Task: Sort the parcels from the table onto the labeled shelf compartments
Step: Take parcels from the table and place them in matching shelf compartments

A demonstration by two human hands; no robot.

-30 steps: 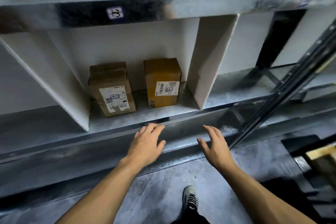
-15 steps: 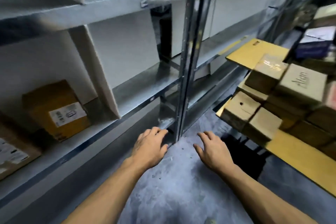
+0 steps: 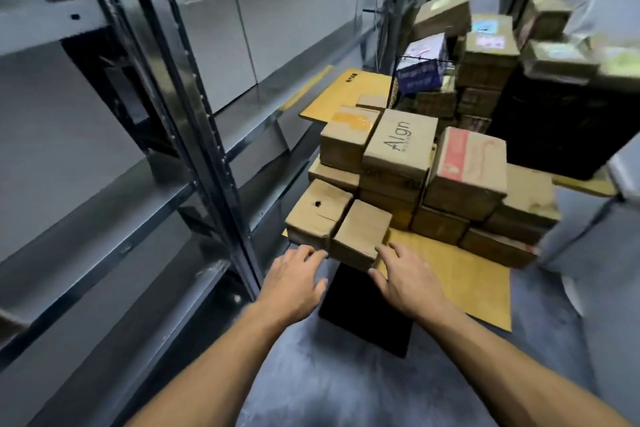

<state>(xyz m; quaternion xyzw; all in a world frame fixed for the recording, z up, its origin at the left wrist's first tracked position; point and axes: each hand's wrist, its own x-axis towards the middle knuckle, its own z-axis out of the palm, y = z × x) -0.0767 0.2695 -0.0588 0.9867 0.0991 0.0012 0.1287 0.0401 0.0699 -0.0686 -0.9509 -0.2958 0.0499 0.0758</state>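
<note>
On the left stands the metal shelf. Its boards are bare in the part that shows, and no compartment label can be read here because of the blur. A dark upright post of the shelf runs down between the boards and the table. The step in hand seems to be the pick-up of a new parcel. The left hand reaches forward with fingers apart and relaxed, holding nothing, its tips just below the near edge of the box with a hole. Beside that one, at the near corner of the yellow table, sits the small plain box, which looks like the target. The right hand is also spread and empty, its fingertips at the right side of this box; I cannot tell if they touch it. The next move probably calls for both hands to close on the two sides, lift the box, and find its address label, which is not seen on top. Behind rises the pile with the "Algn" box and the red-printed box, so the lift should go toward the person, not to disturb them. A black block is under the table corner, and more stacked parcels stand far right.
</note>
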